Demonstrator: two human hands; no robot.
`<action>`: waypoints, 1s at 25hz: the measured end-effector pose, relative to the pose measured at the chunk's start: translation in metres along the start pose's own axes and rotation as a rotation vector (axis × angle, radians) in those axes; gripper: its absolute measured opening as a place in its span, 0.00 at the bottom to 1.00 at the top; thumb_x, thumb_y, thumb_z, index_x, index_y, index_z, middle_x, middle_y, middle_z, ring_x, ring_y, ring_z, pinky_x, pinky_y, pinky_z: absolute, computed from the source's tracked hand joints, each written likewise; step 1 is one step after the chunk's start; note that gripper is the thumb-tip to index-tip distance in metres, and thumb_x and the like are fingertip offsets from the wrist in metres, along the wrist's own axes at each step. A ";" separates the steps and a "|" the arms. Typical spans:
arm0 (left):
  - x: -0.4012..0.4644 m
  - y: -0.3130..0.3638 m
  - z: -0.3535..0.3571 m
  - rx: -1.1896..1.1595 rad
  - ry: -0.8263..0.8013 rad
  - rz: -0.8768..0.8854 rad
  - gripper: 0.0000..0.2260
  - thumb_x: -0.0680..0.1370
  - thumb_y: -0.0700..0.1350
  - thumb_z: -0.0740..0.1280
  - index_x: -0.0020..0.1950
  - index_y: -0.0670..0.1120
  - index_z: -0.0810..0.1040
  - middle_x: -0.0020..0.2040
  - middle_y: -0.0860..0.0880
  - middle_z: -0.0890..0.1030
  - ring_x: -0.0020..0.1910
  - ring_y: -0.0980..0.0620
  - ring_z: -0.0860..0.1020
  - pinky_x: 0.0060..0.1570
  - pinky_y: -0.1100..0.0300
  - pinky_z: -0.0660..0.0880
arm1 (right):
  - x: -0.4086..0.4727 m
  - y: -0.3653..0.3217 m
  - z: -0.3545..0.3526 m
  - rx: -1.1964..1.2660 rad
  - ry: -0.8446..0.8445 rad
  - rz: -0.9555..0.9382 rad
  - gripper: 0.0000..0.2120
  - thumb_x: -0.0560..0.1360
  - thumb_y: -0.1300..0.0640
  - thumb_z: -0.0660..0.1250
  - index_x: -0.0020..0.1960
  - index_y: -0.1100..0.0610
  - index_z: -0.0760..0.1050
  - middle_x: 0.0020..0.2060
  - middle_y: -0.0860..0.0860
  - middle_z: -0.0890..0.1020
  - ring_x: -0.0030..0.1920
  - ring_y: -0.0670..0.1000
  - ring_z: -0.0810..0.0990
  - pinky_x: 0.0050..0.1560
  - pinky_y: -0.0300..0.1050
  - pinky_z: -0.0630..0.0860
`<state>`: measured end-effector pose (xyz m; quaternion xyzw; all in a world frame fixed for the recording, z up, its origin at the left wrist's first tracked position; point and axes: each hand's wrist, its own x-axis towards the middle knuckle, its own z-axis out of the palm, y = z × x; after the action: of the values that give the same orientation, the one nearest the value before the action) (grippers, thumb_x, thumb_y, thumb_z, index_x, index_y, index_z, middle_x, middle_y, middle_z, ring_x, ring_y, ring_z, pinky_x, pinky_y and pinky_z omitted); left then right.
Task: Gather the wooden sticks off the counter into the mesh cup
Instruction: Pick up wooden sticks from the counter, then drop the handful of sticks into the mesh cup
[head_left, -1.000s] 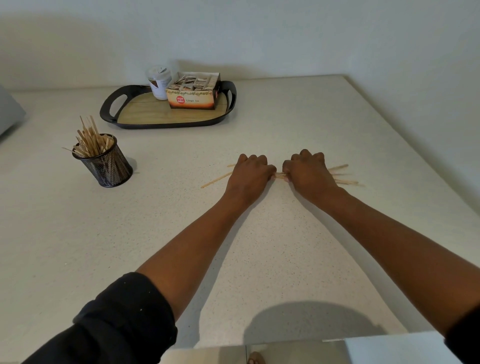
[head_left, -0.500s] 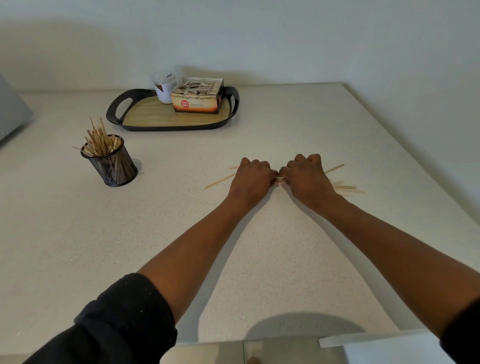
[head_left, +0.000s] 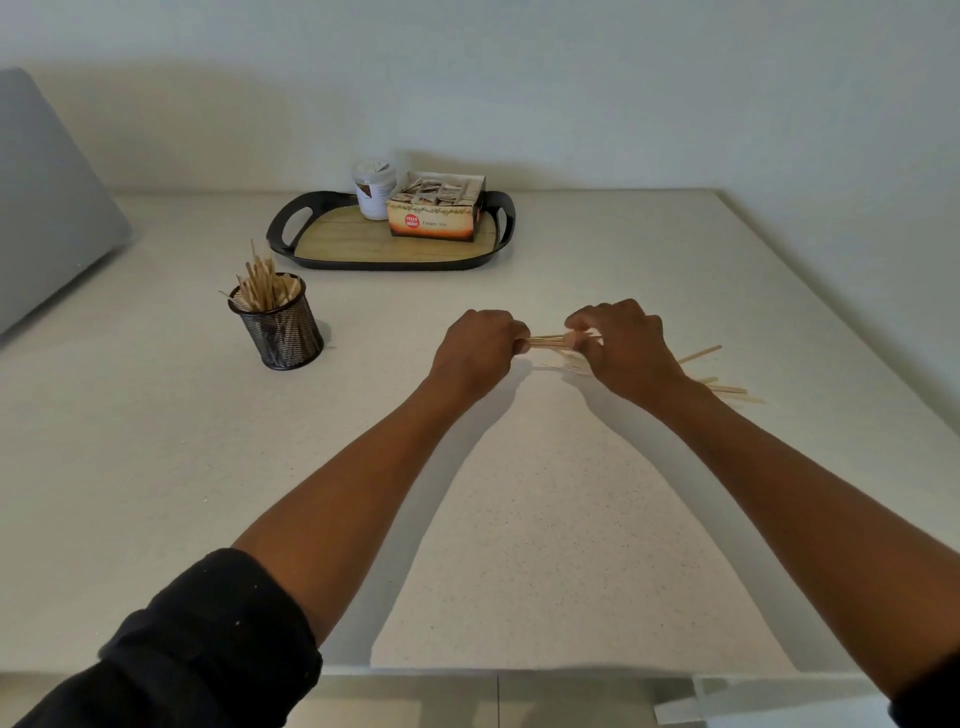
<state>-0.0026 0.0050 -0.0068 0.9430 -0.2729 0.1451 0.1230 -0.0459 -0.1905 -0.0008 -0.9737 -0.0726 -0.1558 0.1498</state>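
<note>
Two bare forearms are reaching forward over the pale speckled worktop (head_left: 519, 545), the left one coming out of a dark rolled sleeve (head_left: 208, 644) at seven o'clock. Close to the middle of the view the left hand (head_left: 475, 345) is curling into a fist, its fingers closing around one end of a small bundle of wooden sticks (head_left: 545, 341). The bundle is running level from that fist toward three o'clock, where the right hand (head_left: 621, 345) is pinching its other end between thumb and bent fingers. Both hands are gripping the same bundle, sitting close together with only a short span of bare wood showing between them, and the bundle is being held just above the worktop, casting a shadow beneath. More loose sticks (head_left: 727, 387) are lying flat on the worktop under and beyond the right hand, fanning out toward four o'clock past the wrist. Farther off, at ten o'clock from the hands and well apart from them, the black mesh cup (head_left: 280, 332) is standing upright with a cluster of sticks already poking out of its top. Beyond it, toward twelve o'clock, a black-rimmed tray (head_left: 311, 249) is carrying a white jar (head_left: 373, 189) and an open tea box (head_left: 434, 218), side by side near the wall.
</note>
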 end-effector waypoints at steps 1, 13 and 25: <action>-0.004 -0.010 -0.006 -0.005 0.007 -0.009 0.08 0.79 0.43 0.64 0.45 0.47 0.83 0.36 0.49 0.78 0.33 0.51 0.74 0.33 0.60 0.69 | -0.001 -0.002 0.001 0.064 0.049 0.026 0.14 0.81 0.49 0.59 0.62 0.52 0.76 0.58 0.51 0.80 0.60 0.55 0.73 0.59 0.55 0.66; -0.035 -0.069 -0.057 -0.342 0.120 -0.175 0.10 0.80 0.47 0.65 0.43 0.46 0.82 0.34 0.50 0.80 0.33 0.54 0.75 0.37 0.59 0.71 | -0.012 -0.121 0.034 1.114 0.028 0.686 0.19 0.79 0.41 0.61 0.49 0.57 0.78 0.32 0.50 0.75 0.30 0.48 0.71 0.27 0.40 0.67; -0.059 -0.087 -0.079 -0.554 0.194 -0.254 0.09 0.80 0.43 0.65 0.43 0.45 0.84 0.35 0.48 0.82 0.35 0.52 0.80 0.42 0.56 0.79 | 0.038 -0.197 0.040 0.788 0.188 0.375 0.15 0.79 0.46 0.63 0.50 0.58 0.76 0.35 0.52 0.81 0.29 0.48 0.78 0.30 0.38 0.76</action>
<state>-0.0187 0.1294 0.0329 0.8820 -0.1691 0.1378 0.4177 -0.0364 0.0113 0.0284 -0.8202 0.0654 -0.1740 0.5411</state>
